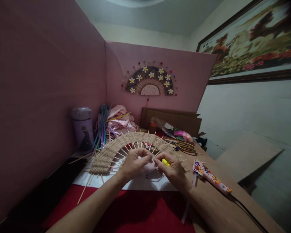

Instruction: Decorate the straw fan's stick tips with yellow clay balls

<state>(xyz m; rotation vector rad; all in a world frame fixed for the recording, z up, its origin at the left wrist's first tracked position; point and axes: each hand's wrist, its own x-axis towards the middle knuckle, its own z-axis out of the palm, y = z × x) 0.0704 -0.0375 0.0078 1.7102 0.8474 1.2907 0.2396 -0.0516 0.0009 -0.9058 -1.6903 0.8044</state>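
My left hand (136,162) is closed in a pinch, thumb and forefinger on a small pale strip (150,154). My right hand (174,171) meets it from the other side, its fingertips also on the strip. Tucked in the right hand is a small yellow object (166,162), mostly covered by the fingers, so its kind is unclear. Just behind both hands lies a woven twine arch (106,155) with thin wooden sticks poking out along both edges. It rests on a white sheet (87,178), partly hidden by my hands.
A flower-patterned glue gun (212,179) lies at right, its cord (247,212) trailing frontward. Red cloth (126,210) covers the table's front. Left stand a lilac flask (82,131) and pipe cleaners (102,126). A finished fan (149,90) hangs on the pink back panel (184,74).
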